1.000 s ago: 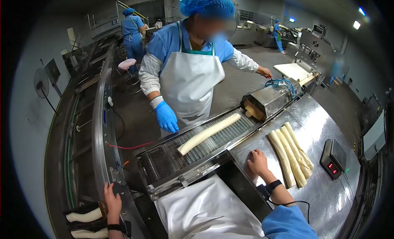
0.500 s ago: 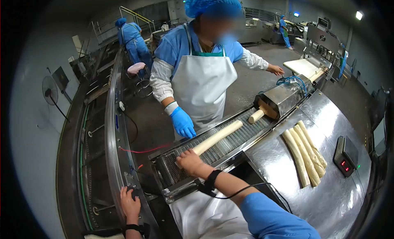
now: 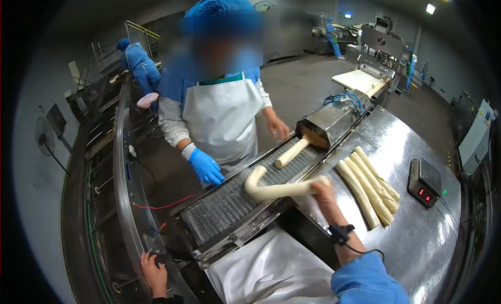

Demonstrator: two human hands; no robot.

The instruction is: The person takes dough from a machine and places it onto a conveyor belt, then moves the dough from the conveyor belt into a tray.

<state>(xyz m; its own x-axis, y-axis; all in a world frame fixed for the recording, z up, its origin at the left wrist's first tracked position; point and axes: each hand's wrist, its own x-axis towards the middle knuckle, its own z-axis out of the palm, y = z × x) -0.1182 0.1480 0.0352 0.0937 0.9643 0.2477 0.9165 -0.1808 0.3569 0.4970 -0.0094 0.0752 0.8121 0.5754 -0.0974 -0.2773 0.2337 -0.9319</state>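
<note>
My right hand (image 3: 324, 195) holds one end of a long pale dough roll (image 3: 276, 188), lifted off the mesh conveyor belt (image 3: 224, 205) and bent in a curve. My left hand (image 3: 153, 272) rests on the curved steel rail (image 3: 122, 189) at the lower left, fingers curled on its edge. A second dough roll (image 3: 290, 153) comes out of the steel extruder box (image 3: 334, 121) onto the belt. Several dough rolls (image 3: 365, 184) lie side by side on the steel table (image 3: 417, 236) to the right of my right hand.
A co-worker in a white apron stands across the belt, a blue-gloved hand (image 3: 206, 168) at the belt's far edge. A small scale (image 3: 425, 181) with a red display sits on the table. Other workers and machines stand farther back.
My right hand went from the table to the belt, took the dough roll and has lifted it toward the table. My left hand stayed on the rail. A new roll has emerged.
</note>
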